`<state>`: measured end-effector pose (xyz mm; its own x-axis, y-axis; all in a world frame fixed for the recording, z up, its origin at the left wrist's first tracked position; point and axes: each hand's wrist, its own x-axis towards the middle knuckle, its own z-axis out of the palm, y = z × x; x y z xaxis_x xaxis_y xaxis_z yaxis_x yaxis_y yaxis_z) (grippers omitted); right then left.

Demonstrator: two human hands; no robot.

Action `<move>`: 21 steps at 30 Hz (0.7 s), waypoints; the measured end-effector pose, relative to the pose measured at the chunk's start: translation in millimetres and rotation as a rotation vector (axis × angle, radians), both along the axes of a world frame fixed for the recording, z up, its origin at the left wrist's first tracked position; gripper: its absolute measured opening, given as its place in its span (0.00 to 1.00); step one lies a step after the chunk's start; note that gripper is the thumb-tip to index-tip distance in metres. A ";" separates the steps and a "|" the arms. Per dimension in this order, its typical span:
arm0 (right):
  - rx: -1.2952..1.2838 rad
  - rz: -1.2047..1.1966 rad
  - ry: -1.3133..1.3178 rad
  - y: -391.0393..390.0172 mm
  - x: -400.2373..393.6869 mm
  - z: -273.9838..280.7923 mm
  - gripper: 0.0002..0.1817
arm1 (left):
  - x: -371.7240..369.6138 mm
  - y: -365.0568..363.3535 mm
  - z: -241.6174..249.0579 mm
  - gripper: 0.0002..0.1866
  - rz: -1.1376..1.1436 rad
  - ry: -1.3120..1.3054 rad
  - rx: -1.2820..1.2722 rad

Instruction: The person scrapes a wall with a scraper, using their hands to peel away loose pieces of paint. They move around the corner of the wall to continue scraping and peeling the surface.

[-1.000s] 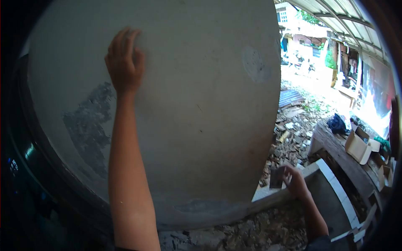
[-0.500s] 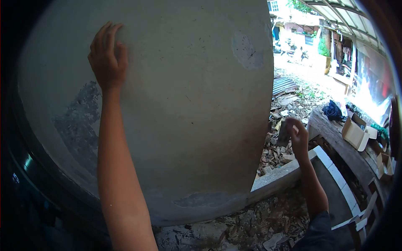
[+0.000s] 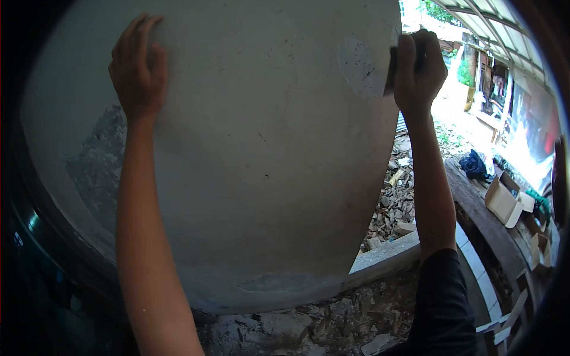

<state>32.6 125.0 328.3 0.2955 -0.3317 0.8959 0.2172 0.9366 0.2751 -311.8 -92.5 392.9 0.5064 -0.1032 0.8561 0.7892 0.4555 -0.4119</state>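
Observation:
A grey plastered wall [image 3: 267, 136] fills most of the view, with darker worn patches at its left and bottom. High on its left side is my left hand [image 3: 139, 71], fingers bent and apart, holding nothing and against or very near the surface. My right hand [image 3: 421, 71] is raised at the wall's right edge, gripping a dark, flat rectangular piece [image 3: 390, 71]; its exact kind cannot be made out. That piece sits at the wall's edge beside a pale round patch [image 3: 360, 65], and my fingers cover part of it.
Rubble [image 3: 395, 202] lies beyond the wall's right edge. Further right, a worn bench [image 3: 481, 207] bears an open cardboard box [image 3: 504, 202] and a dark blue cloth [image 3: 473, 165]. A low tiled ledge [image 3: 475, 261] runs below it. Debris covers the ground [image 3: 320, 326] under the wall.
My right hand has risen from low beside the rubble to the wall's upper right edge, still holding the dark piece. My left hand appears slightly higher and further left as the view shifts.

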 end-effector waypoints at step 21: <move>-0.087 0.001 0.231 0.5 -7.6 12.2 0.18 | 15.1 -4.2 -7.6 0.21 -0.043 -0.104 -0.023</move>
<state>25.0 125.5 340.5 0.4964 -0.2562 0.8294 0.2645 0.9547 0.1366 -296.7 -96.7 385.4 0.4104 -0.1028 0.9061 0.8466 0.4122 -0.3367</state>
